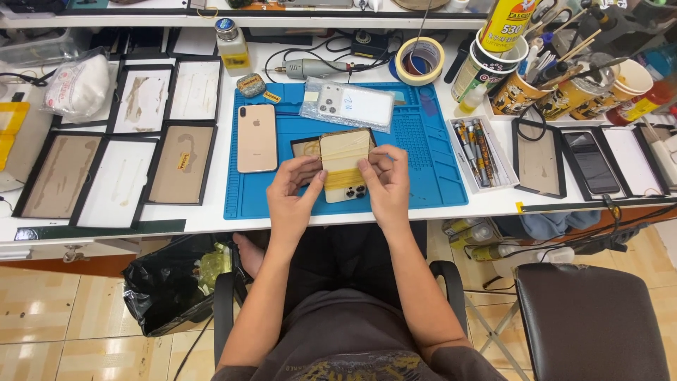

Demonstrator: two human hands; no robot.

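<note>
My left hand and my right hand together hold a gold phone back panel over the blue work mat, camera holes toward me. Yellowish film or tape covers the panel, and both thumbs press on its face. A dark-framed part lies just under it on the mat. A gold phone lies face down at the mat's left edge, a hand's width from my left hand.
A clear bag with small parts lies at the mat's back. Several black-framed screen panels lie left; more panels and a dark phone right. A tape roll, rotary tool, bottle, tool cups and screwdriver tray stand behind.
</note>
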